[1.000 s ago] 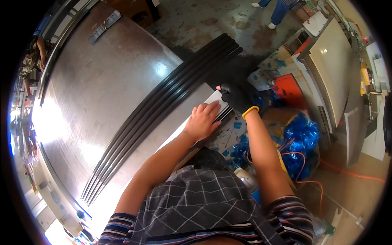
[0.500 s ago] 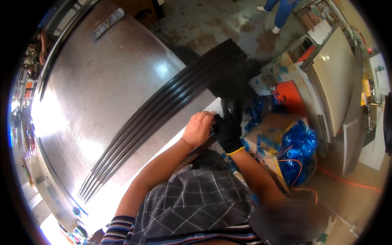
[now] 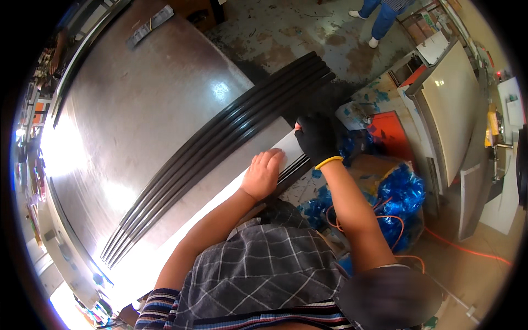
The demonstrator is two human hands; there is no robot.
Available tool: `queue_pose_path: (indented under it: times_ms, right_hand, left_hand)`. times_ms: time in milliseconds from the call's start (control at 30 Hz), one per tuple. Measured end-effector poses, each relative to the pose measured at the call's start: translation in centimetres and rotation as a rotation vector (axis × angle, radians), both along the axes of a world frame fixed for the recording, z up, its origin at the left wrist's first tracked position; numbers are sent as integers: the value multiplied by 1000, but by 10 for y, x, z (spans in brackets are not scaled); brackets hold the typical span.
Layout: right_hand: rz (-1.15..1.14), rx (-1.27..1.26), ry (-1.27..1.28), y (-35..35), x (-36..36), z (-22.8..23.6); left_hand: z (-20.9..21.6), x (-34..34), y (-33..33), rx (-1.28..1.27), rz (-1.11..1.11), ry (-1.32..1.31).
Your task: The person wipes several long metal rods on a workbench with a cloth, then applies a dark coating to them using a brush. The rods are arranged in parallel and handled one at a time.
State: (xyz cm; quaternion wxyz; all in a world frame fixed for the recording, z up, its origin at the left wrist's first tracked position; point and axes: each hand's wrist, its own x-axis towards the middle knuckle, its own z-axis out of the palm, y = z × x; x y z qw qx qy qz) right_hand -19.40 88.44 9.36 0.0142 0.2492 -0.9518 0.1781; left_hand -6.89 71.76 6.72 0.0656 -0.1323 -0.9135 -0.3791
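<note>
A long white metal profile (image 3: 287, 144) with dark grooves along its side lies along the table's near right edge. My left hand (image 3: 264, 173), bare, rests on its white top, the fingers laid forward. My right hand (image 3: 318, 137), in a black glove with a yellow cuff, is closed at the far end of the profile. A bare fingertip shows at the glove's left side. Whatever the right fingers hold is hidden under the glove. Several long dark tubes (image 3: 220, 124) lie side by side on the metal table (image 3: 170, 93), left of the profile.
A wrapped bundle of grey strips (image 3: 149, 26) lies on the table's far end. On the right are blue plastic film (image 3: 404, 184), an orange-red panel (image 3: 391, 135), an orange cable (image 3: 467, 246) and leaning pale panels (image 3: 451, 93). Another person's legs (image 3: 379, 25) stand at the far right.
My right hand has moved away from my left, forward and right along the profile to its far end. The left hand stays on the profile, its fingers now flatter. More grooves show between them.
</note>
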Motion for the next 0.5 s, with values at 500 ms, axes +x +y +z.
queue_pose_path:
  times_ms: [500]
  right_hand:
    - [-7, -179, 20, -8, 76, -16]
  left_hand:
    - [8, 11, -23, 170, -90, -40]
